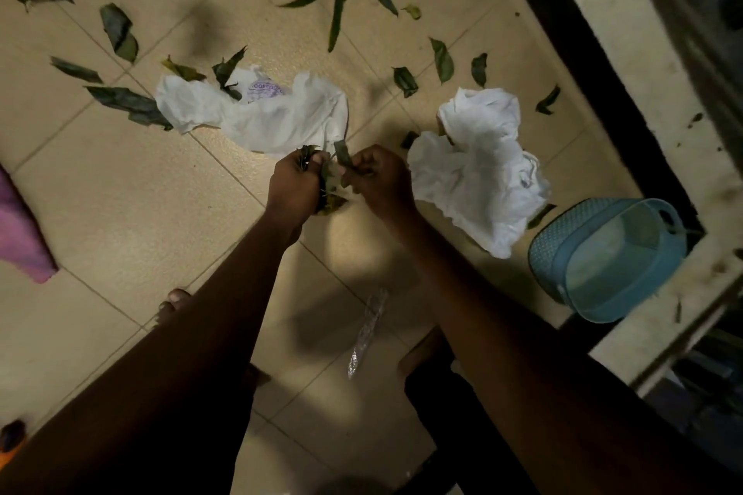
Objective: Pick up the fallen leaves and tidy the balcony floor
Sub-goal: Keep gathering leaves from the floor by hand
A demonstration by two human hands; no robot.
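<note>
Head view: left hand (295, 189), right hand (381, 182) clutch leaves (330, 202) (bunched)

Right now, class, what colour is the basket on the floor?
The basket is light blue, clearest in the head view.

Single view, from a wide-angle camera worn on the person's head. The lens is pointing forward and steeply down, so the tiled floor (120, 193) is filling nearly the whole field. Both forearms are entering from the lower edge and converging near the centre, where the left hand (295, 183) and right hand (382, 177) are meeting around leaves (331, 201). The person's own toes (175, 299) are showing at lower left, and a ledge (663, 72) is crossing the right side.
</note>
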